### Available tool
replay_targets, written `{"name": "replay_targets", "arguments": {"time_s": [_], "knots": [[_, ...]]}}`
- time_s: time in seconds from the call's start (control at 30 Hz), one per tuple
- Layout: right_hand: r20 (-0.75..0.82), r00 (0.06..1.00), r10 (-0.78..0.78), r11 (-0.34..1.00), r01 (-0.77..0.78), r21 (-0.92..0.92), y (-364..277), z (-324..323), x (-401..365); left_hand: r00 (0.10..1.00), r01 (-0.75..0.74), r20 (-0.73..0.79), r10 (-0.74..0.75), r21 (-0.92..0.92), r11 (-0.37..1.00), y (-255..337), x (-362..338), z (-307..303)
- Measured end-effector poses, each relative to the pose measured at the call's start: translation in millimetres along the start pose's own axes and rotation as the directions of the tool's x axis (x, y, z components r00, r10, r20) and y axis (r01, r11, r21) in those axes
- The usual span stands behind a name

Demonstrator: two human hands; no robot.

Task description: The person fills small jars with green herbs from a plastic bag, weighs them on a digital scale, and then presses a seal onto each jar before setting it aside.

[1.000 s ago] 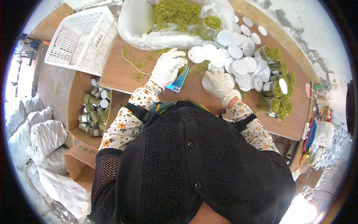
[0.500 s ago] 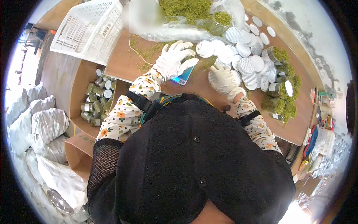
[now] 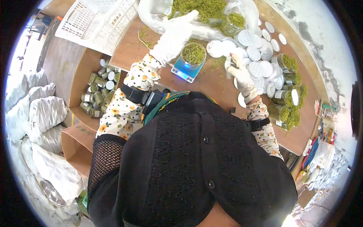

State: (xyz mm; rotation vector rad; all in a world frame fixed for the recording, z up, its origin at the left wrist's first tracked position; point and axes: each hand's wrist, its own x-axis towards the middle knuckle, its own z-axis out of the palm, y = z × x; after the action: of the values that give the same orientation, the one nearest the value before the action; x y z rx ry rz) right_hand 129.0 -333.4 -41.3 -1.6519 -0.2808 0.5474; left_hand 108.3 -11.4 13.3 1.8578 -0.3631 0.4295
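Note:
My left hand (image 3: pixel 174 37), in a white glove, reaches over the near edge of the plastic bag (image 3: pixel 151 20) of green dried strands (image 3: pixel 200 9). Its fingers are stretched out, and nothing shows in them. Beside it, an open glass jar (image 3: pixel 193 53) with green strands inside stands on a small blue digital scale (image 3: pixel 188 72). My right hand (image 3: pixel 244 81), also gloved, is at the left edge of a pile of round white lids (image 3: pixel 261 68). Between its thumb and fingers is a lid (image 3: pixel 227 62), tilted almost edge-on.
Filled jars (image 3: pixel 281 94) lie along the right side of the table (image 3: pixel 215 90). Another jar of strands (image 3: pixel 232 22) rests by the bag. At left are a white plastic crate (image 3: pixel 96 24) and a cardboard box (image 3: pixel 81 83) holding several labelled jars (image 3: pixel 99 96). White sacks (image 3: pixel 47 113) are stacked below.
My left hand has moved from over the scale up to the bag, leaving the jar on the scale in view. My right hand has turned upward with a lid from the pile.

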Motion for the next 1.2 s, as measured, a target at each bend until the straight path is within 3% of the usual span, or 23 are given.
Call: {"name": "replay_targets", "arguments": {"time_s": [0.07,0.1,0.2,0.23,0.33,0.57,0.73,0.83,0.87,0.93,0.97,1.07,1.1,1.13,1.2], "knots": [[0.001,1.0,0.02,0.984,-0.02,0.179,-2.2,0.5,-0.1,0.996,0.069,-0.045,-0.076,-0.145,0.987,9.4,1.8,-13.0],[-0.003,1.0,0.025,0.966,-0.024,0.257,-8.1,3.6,-1.4,0.967,0.219,-0.078,-0.242,-0.229,0.948,22.6,1.6,-15.6],[0.003,0.999,0.041,0.898,-0.038,0.437,-7.2,4.2,-0.7,0.902,0.371,-0.132,-0.411,-0.248,0.895,54.6,-2.7,-31.4],[0.008,0.999,0.045,0.872,-0.044,0.487,-5.6,3.7,-0.1,0.935,0.296,-0.146,-0.324,-0.188,0.937,42.9,-12.3,-37.6],[0.037,0.998,0.051,0.84,-0.063,0.54,-10.5,5.0,-0.8,0.935,0.291,-0.155,-0.319,-0.175,0.94,1.9,-40.5,-55.2],[0.09,0.996,0.023,0.845,-0.067,0.53,-24.2,14.7,12.5,0.824,0.48,-0.203,-0.529,-0.245,0.842,8.3,-85.4,-62.4],[0.071,0.997,-0.018,0.815,-0.027,0.579,-30.3,31.2,28.1,0.868,0.41,-0.217,-0.446,-0.195,0.891,-29.8,-107.0,-62.5],[0.082,0.996,-0.02,0.889,-0.02,0.458,-32.0,38.0,44.6,0.902,0.397,-0.166,-0.4,-0.051,0.917,-13.6,-113.9,-43.5],[0.133,0.991,-0.026,0.897,-0.035,0.441,-37.5,40.8,48.4,0.887,0.441,-0.127,-0.444,-0.053,0.896,-1.7,-108.5,-38.0],[0.235,0.972,-0.034,0.912,-0.066,0.404,-49.8,46.2,57.5,0.905,0.424,-0.023,-0.425,0.14,0.895,1.9,-100.3,-24.9],[0.213,0.976,-0.034,0.93,-0.047,0.363,-46.4,48.4,64.9,0.906,0.416,0.002,-0.423,0.175,0.892,-0.5,-97.6,-15.7],[0.183,0.978,0.102,0.995,-0.096,-0.042,-45.5,49.3,88.8,0.917,0.363,0.079,-0.39,0.236,0.901,-7.8,-87.4,6.7],[0.219,0.975,-0.035,0.941,0.106,-0.322,-42.4,53.6,93.3,0.919,0.356,0.064,-0.389,0.289,0.889,-9.4,-85.6,13.0],[0.251,0.953,-0.17,0.771,0.287,-0.568,-41.2,59.0,97.1,0.911,0.373,0.081,-0.405,0.26,0.891,-11.0,-81.8,17.0],[0.459,0.862,-0.214,0.158,0.495,-0.855,-102.1,82.5,65.8,0.895,0.409,0.099,-0.435,0.206,0.889,-11.5,-76.1,21.3]]}}
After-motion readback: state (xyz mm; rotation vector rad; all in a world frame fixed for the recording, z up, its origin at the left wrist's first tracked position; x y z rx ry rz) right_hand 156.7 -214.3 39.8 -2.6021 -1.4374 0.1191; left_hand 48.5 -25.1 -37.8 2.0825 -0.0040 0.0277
